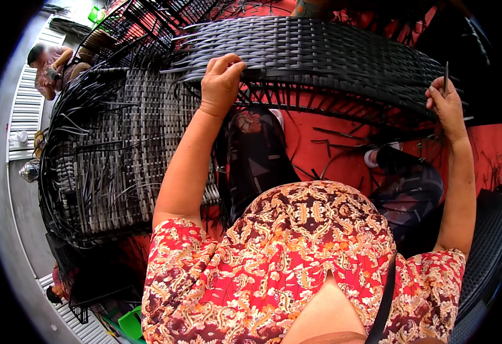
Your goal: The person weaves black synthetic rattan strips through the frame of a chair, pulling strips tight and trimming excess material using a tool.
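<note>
A long woven panel [319,51] of dark grey and black flat strips stretches from left to right across the far side, bowing gently. Loose strip ends [189,41] stick out at its left end. Slim dark bars [297,98] show beneath its near edge. A thin tool [446,73] points upward near the right end.

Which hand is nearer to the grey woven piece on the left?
Left. The left hand is by the upper right corner of the grey woven piece; the right hand is well away, near the right end of the black woven piece.
</note>
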`<state>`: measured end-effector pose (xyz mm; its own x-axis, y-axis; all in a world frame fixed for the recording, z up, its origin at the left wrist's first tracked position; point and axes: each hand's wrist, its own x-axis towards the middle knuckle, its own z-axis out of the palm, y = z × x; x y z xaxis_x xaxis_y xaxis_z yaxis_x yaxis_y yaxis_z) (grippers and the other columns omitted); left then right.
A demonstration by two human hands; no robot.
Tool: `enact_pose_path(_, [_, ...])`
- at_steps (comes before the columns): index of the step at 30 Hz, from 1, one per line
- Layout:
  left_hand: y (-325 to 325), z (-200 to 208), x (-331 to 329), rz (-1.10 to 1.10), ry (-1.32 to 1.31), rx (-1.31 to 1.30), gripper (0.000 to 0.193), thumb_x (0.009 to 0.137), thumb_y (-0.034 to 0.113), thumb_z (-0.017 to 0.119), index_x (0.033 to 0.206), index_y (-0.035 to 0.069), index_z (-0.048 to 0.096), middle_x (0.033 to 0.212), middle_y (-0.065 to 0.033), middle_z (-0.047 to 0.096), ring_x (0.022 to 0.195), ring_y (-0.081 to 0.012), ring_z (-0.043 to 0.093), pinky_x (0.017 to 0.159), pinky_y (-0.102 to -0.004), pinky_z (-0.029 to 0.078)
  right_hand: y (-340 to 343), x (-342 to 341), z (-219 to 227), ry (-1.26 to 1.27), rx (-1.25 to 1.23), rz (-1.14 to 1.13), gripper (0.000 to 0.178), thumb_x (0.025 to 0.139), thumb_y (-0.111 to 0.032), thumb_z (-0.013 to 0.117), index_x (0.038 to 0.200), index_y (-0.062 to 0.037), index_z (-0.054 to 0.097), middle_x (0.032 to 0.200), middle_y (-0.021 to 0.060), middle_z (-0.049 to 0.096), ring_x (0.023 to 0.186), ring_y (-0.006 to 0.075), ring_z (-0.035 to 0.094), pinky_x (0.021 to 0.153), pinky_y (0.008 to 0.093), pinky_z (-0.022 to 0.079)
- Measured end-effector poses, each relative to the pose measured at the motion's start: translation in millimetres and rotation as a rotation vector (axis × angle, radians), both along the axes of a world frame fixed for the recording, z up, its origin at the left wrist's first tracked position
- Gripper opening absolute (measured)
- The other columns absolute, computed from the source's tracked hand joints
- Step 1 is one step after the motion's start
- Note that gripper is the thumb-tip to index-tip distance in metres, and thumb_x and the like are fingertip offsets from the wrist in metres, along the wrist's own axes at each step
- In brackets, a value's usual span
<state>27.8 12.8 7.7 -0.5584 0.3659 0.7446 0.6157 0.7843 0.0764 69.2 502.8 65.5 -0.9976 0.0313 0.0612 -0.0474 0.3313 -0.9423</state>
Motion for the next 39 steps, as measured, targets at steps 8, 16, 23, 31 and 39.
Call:
enact_pose_path(8, [-4.9,15.7,2.0,-0.245,-0.290,-0.069,0.023,0.073,0.003,0.064,0.095,0.009,0.065,0.096,-0.0060,0.061,0.092,-0.0258,0.056,0.083,-0.0347,0.046,20.3,5.4,-6.0,0.048,-0.104,-0.129,0.003,0.092,-0.010,0.053,0.092,-0.0065,0.053,0.079,0.0039,0.060,0.062,0.0044,0.054,0.047,0.0146,0.036])
enact_pose_path(16, [2.0,21.2,-7.9,-0.233,-0.370,-0.215,0.013,0.077,0.009,0.063,0.089,0.007,0.061,0.090,-0.0063,0.057,0.089,-0.0264,0.055,0.080,-0.0356,0.046,17.4,9.7,25.0,0.033,-0.167,-0.052,0.006,0.092,-0.011,0.053,0.091,-0.0056,0.053,0.077,0.0041,0.060,0.053,0.0022,0.047,0.044,0.0139,0.033])
enact_pose_path(23, [16.5,11.1,-7.5,-0.044,-0.070,-0.417,0.009,0.072,0.007,0.057,0.079,0.010,0.054,0.086,-0.0046,0.053,0.086,-0.0235,0.055,0.069,-0.0317,0.050,6.8,29.2,36.8,-0.056,-0.032,0.022,0.003,0.092,-0.011,0.053,0.091,-0.0082,0.052,0.077,0.0018,0.059,0.055,0.0017,0.047,0.044,0.0133,0.030])
enact_pose_path(31, [10.7,-5.2,7.0,-0.146,0.009,-0.072,0.010,0.067,0.005,0.064,0.075,0.010,0.060,0.094,-0.0007,0.057,0.083,-0.0204,0.055,0.073,-0.0318,0.044,6.4,75.6,-4.2,-0.142,-0.275,-0.110,0.004,0.091,-0.009,0.055,0.088,-0.0077,0.052,0.079,0.0046,0.060,0.055,0.0021,0.049,0.043,0.0136,0.033])
enact_pose_path(39, [7.1,3.5,-0.6,-0.210,-0.218,-0.075,0.010,0.074,0.004,0.064,0.083,0.007,0.059,0.094,-0.0061,0.058,0.090,-0.0268,0.056,0.080,-0.0361,0.046,8.0,53.7,-14.2,-0.222,-0.564,-0.081,0.005,0.087,-0.007,0.057,0.086,-0.0062,0.052,0.081,0.0063,0.059,0.060,0.0041,0.052,0.043,0.0145,0.035])
